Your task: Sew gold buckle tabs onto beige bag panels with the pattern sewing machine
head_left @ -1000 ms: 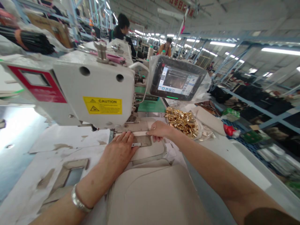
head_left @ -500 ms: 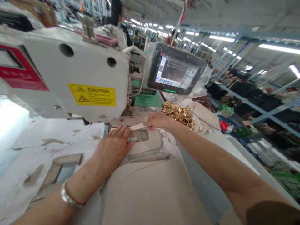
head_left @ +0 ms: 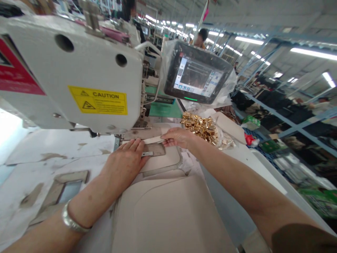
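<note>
Beneath the head of an industrial sewing machine (head_left: 100,70), my left hand (head_left: 125,158) lies flat with its fingers stretched out over the left part of a pale panel (head_left: 171,157). Its fingertips rest at the left end of a narrow beige strip (head_left: 153,140). My right hand (head_left: 179,137) pinches the strip's right end between thumb and fingers. A recessed rectangle shows in the panel below the strip. In it, beside my left thumb, lies a small flat metal piece (head_left: 147,154). My left palm hides the panel's left side.
Large beige panels (head_left: 168,214) lie stacked in front of me. Gold metal pieces (head_left: 200,128) are heaped at the right, below a control screen (head_left: 196,75). At the left lies a frame-shaped template (head_left: 59,188) on white sheeting. People are at work in the background.
The camera view has shifted slightly, so the machine sits a little further left and up. Both hands keep nearly the same places on the strip and panel.
</note>
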{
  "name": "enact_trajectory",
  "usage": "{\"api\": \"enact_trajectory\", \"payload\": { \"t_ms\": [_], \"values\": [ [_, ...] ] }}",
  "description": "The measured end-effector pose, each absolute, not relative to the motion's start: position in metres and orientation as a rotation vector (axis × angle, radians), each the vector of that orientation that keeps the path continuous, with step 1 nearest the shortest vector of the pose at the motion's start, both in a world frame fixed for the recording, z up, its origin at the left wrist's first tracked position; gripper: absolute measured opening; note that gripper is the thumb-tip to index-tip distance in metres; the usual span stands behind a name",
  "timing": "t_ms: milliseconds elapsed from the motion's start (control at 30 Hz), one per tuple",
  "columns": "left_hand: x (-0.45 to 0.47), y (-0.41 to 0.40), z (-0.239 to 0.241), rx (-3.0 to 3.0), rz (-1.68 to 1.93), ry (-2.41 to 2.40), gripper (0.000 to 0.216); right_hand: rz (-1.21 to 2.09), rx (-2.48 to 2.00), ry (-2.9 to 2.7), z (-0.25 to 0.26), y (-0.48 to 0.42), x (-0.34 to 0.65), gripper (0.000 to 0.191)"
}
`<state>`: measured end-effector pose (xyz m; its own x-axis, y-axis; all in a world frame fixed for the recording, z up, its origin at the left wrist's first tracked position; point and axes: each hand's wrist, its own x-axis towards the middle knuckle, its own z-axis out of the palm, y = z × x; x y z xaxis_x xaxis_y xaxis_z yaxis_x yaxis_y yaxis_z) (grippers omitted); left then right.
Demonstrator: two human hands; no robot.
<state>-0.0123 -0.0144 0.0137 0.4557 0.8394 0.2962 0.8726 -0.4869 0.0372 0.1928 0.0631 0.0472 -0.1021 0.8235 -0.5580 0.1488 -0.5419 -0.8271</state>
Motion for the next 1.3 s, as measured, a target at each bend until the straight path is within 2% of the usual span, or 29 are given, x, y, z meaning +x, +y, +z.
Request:
{"api": "enact_trajectory", "payload": {
  "t_ms": [767,1067,1167,1300],
  "values": [
    [-0.011,-0.013,0.015,-2.528,-0.393,-1.513,0.042,1.458,-1.824,-1.115,0.042,0.057,0.184,0.033],
    [-0.011,-0.013,0.014,-2.519,-0.356,-1.525,0.041,1.269,-2.045,-1.394,0.045,0.059,0.175,0.039],
    [-0.008,-0.006,0.003,-2.554,-0.411,-1.384,0.04,1.279,-2.136,-1.523,0.049,0.061,0.175,0.039],
    [0.007,0.016,-0.018,-2.73,-0.46,-1.102,0.046,1.455,-2.176,-1.553,0.046,0.065,0.178,0.035]
  ]
}}
